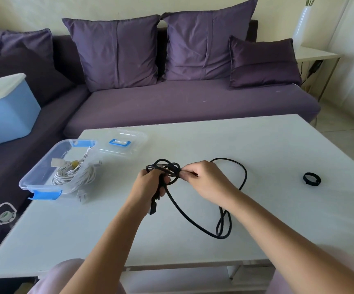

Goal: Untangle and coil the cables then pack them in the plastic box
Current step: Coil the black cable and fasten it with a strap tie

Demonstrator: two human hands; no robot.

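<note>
Cable half coiled, with a knot between my hands

Slack black cable (pixel 165 165) sits in the middle of the surface (pixel 278 145). Its bunched loops are raised in my grip, and a long tail lies in open curves to the right and toward the near edge. My left hand (pixel 148 185) is wrapped round the bundle of loops, with the plug end (pixel 153 206) hanging below it. My right hand (pixel 205 179) pinches a single strand right at the tangle.

I judge the cable light and limp, with a smooth jacket that will slide through my fingers, and springy enough to uncoil if I loosen my grip. The bundle is best held where the loops cross. I should feed the strand gently and not tug on it, since pulling hard would tighten the knot or strain the plug.

The plastic box (pixel 33 177) stands open at the far left and holds a coiled white cable (pixel 74 175). Its lid (pixel 125 145) is just behind it. A small black band (pixel 304 178) lies well apart on the right, probably for tying the coil
</note>
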